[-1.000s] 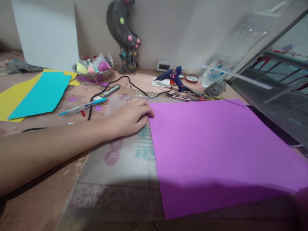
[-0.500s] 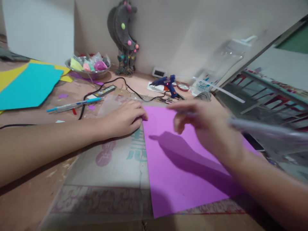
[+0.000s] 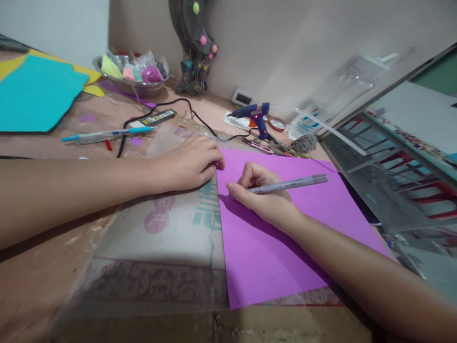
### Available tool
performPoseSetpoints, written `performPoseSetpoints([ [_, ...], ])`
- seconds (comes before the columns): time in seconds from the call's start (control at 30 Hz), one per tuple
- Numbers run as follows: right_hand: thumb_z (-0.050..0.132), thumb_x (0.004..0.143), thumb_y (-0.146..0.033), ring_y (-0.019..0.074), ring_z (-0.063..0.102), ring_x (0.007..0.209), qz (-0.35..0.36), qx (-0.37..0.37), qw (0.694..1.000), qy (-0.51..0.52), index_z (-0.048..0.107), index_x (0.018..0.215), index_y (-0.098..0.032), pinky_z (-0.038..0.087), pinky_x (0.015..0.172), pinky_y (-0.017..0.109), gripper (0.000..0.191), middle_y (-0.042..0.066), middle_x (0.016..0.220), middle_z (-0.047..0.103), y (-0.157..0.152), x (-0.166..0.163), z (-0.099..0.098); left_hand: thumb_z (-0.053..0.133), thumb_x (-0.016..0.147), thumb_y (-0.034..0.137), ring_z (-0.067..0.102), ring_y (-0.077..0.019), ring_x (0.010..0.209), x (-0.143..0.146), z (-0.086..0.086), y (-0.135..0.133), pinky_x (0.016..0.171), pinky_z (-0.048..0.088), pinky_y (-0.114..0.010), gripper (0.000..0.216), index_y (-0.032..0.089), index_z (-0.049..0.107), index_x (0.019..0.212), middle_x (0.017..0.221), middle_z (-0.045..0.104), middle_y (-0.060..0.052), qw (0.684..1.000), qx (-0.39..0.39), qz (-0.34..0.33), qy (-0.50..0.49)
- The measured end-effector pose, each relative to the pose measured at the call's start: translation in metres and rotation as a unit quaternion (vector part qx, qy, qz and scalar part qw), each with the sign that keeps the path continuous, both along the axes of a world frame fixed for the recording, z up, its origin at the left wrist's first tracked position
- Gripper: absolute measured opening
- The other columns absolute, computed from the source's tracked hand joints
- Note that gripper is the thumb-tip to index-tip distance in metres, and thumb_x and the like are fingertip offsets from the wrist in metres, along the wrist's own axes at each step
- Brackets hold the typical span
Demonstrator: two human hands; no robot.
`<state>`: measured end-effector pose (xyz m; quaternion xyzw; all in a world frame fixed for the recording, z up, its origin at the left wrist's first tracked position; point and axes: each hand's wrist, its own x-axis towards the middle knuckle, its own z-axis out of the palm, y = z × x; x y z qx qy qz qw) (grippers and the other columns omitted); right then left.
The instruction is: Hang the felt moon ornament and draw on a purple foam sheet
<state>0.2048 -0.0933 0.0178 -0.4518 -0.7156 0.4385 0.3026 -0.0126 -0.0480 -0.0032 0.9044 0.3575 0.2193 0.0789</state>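
A sheet of purple paper (image 3: 271, 257) lies over a translucent printed plastic sheet (image 3: 174, 243) on the table. My left hand (image 3: 194, 164) rests palm down across the plastic, its slightly bent fingertips touching the upper left edge of the purple paper. On that paper, near its left edge, lies my right hand (image 3: 264, 193), closed around a grey pen (image 3: 293, 183). The pen slants, with its capped-looking end up to the right; its tip is hidden behind my thumb and fingers.
A blue glue gun (image 3: 255, 116) with a lit red light sits behind the paper, its black cable looping left. Nearby are a light-blue pen (image 3: 107, 136), a metal bowl of bagged clay-like lumps (image 3: 135, 88), turquoise sheet (image 3: 39, 95), a twine coil (image 3: 303, 144) and a dark flat device (image 3: 357, 200).
My right hand has come down and left from above the paper and now rests on it with the pen. My left hand stays at the paper's edge. The view has tilted slightly downward.
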Motion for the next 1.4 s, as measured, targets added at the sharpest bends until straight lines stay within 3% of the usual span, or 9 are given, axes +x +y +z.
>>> performPoseSetpoints([
  [0.57, 0.078, 0.082, -0.05, 0.0075, 0.041, 0.049, 0.018, 0.003, 0.999, -0.036, 0.044, 0.071, -0.023, 0.027, 0.046, 0.023, 0.045, -0.006, 0.055, 0.052, -0.0019, -0.0026, -0.0009, 0.05, 0.09, 0.021, 0.058, -0.0271, 0.105, 0.0007, -0.0004, -0.0006, 0.1, 0.045, -0.044, 0.025, 0.018, 0.072, 0.102, 0.102, 0.066, -0.01, 1.0, 0.006, 0.002, -0.007],
  [0.83, 0.072, 0.085, -0.037, 0.0071, 0.04, 0.048, 0.012, 0.021, 0.999, -0.045, 0.041, 0.07, -0.024, 0.027, 0.046, 0.022, 0.038, -0.007, 0.055, 0.049, -0.0008, -0.0022, -0.0022, 0.049, 0.092, 0.021, 0.059, -0.0272, 0.106, 0.0012, 0.0002, -0.0001, 0.1, 0.044, -0.043, 0.026, 0.017, 0.072, 0.103, 0.103, 0.065, -0.01, 1.0, 0.01, 0.001, 0.007],
  [1.4, 0.071, 0.086, -0.04, 0.0077, 0.041, 0.05, 0.001, 0.036, 0.998, -0.05, 0.042, 0.07, -0.023, 0.028, 0.048, 0.023, 0.036, -0.006, 0.057, 0.051, -0.0022, -0.0005, -0.0018, 0.05, 0.092, 0.02, 0.058, -0.0267, 0.107, 0.0001, -0.0015, 0.0006, 0.1, 0.045, -0.042, 0.023, 0.019, 0.071, 0.102, 0.101, 0.065, -0.009, 1.0, 0.012, -0.004, -0.006],
])
